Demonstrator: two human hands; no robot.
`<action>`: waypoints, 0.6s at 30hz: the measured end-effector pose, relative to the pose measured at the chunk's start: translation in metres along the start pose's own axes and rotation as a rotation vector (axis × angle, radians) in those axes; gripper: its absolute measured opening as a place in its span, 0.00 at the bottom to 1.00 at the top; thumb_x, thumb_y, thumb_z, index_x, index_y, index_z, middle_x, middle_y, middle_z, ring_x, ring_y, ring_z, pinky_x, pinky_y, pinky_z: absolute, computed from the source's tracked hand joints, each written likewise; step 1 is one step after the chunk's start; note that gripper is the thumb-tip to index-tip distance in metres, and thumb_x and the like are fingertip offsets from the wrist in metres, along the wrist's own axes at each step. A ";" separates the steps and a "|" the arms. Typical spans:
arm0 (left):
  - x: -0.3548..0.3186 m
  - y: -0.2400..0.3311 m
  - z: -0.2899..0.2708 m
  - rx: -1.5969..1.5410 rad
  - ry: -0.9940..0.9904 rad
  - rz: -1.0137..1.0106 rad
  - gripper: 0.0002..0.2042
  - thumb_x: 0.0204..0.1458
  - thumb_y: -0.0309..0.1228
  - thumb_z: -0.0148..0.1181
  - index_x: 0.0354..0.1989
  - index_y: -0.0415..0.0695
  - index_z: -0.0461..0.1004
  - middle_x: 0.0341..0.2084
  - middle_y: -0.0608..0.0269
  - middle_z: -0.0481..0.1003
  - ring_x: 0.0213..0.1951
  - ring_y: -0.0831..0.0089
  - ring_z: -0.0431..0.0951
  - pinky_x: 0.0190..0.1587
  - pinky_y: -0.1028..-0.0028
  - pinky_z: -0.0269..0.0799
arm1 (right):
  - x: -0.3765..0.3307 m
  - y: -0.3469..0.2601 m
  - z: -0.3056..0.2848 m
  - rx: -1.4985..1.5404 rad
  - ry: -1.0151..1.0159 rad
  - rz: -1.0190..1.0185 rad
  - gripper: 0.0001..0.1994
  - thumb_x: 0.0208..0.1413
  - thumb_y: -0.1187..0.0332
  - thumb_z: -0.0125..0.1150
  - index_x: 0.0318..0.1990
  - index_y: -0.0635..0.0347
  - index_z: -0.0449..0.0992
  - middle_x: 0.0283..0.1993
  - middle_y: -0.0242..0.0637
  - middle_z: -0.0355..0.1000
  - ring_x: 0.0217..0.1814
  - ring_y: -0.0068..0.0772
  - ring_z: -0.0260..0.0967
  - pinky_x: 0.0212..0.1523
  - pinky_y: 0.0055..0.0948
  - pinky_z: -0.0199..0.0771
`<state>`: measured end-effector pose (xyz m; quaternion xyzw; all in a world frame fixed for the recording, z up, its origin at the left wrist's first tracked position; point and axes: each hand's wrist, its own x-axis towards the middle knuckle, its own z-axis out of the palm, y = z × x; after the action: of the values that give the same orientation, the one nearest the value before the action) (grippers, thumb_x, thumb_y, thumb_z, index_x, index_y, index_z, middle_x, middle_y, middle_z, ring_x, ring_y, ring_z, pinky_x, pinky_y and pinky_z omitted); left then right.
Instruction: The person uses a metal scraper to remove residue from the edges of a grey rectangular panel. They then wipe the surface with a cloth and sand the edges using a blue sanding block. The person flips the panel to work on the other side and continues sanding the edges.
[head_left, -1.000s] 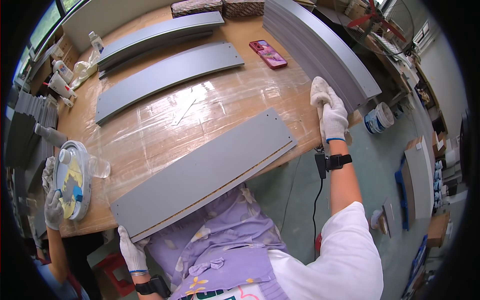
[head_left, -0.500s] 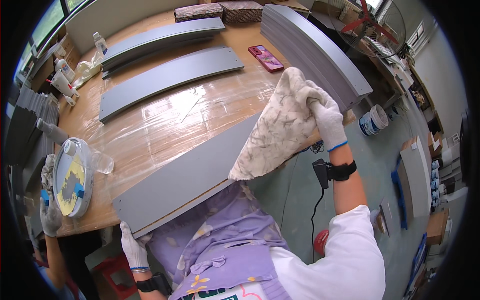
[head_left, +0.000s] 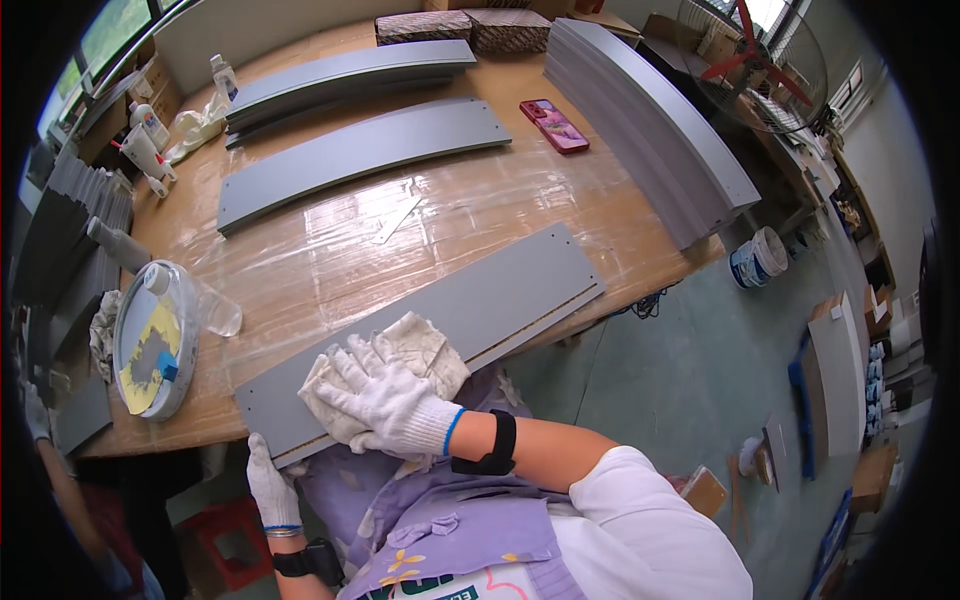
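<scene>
A long grey board [head_left: 520, 285] with a narrow brown groove near its front edge lies slantwise along the table's near side. My right hand [head_left: 390, 400], in a white knitted glove, presses flat with spread fingers on a crumpled off-white cloth [head_left: 435, 350] on the board's left half. At the board's near left corner, my gloved left hand [head_left: 270, 485] grips the edge; part of its fingers is hidden.
Grey boards [head_left: 365, 155] lie farther back, and a tall stack of them [head_left: 640, 130] stands at the right. A phone [head_left: 555, 127] lies between. At left are a round lid [head_left: 160, 400] with yellow material and a clear bottle [head_left: 218, 312]. A co-worker's arm [head_left: 65, 480] shows lower left.
My right hand has come down leftward from above the board's right end, bringing the cloth onto its left half. My left hand stays at the corner. The co-worker's hand has moved away from the lid.
</scene>
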<state>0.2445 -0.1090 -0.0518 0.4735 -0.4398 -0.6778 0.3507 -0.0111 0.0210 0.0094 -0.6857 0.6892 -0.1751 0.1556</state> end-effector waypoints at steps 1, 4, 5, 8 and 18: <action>0.002 0.000 -0.001 -0.001 -0.011 0.007 0.24 0.64 0.53 0.50 0.45 0.39 0.71 0.27 0.59 0.75 0.20 0.73 0.74 0.17 0.78 0.67 | 0.008 0.003 0.002 0.053 0.015 -0.021 0.40 0.51 0.44 0.62 0.70 0.51 0.61 0.76 0.54 0.47 0.79 0.60 0.38 0.76 0.55 0.33; 0.004 0.001 -0.021 0.074 -0.078 -0.010 0.23 0.64 0.53 0.50 0.48 0.43 0.71 0.32 0.61 0.76 0.28 0.70 0.78 0.23 0.73 0.73 | 0.006 0.046 -0.014 -0.017 0.157 0.145 0.37 0.54 0.47 0.60 0.70 0.49 0.62 0.76 0.51 0.48 0.79 0.58 0.40 0.76 0.53 0.35; 0.002 0.003 -0.024 0.081 -0.051 0.002 0.23 0.64 0.53 0.50 0.47 0.43 0.71 0.32 0.61 0.76 0.27 0.70 0.78 0.23 0.73 0.73 | -0.001 0.073 -0.029 -0.084 0.171 0.325 0.36 0.55 0.47 0.59 0.70 0.50 0.61 0.76 0.51 0.46 0.79 0.57 0.38 0.76 0.53 0.34; -0.001 0.004 -0.008 0.083 -0.039 0.009 0.23 0.64 0.53 0.50 0.46 0.42 0.71 0.31 0.61 0.76 0.26 0.70 0.78 0.22 0.73 0.72 | -0.085 0.203 -0.069 -0.411 0.593 0.715 0.28 0.56 0.57 0.60 0.65 0.48 0.66 0.66 0.51 0.60 0.67 0.57 0.59 0.69 0.49 0.57; -0.003 0.006 -0.007 0.052 -0.018 0.014 0.27 0.64 0.53 0.49 0.46 0.36 0.70 0.29 0.55 0.77 0.23 0.69 0.79 0.19 0.76 0.75 | -0.129 0.173 -0.145 -0.398 0.541 0.765 0.21 0.51 0.64 0.62 0.54 0.49 0.74 0.50 0.44 0.69 0.52 0.54 0.68 0.54 0.45 0.72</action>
<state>0.2523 -0.1102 -0.0468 0.4733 -0.4634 -0.6680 0.3390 -0.2295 0.1539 0.0569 -0.3307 0.9265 -0.1424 -0.1092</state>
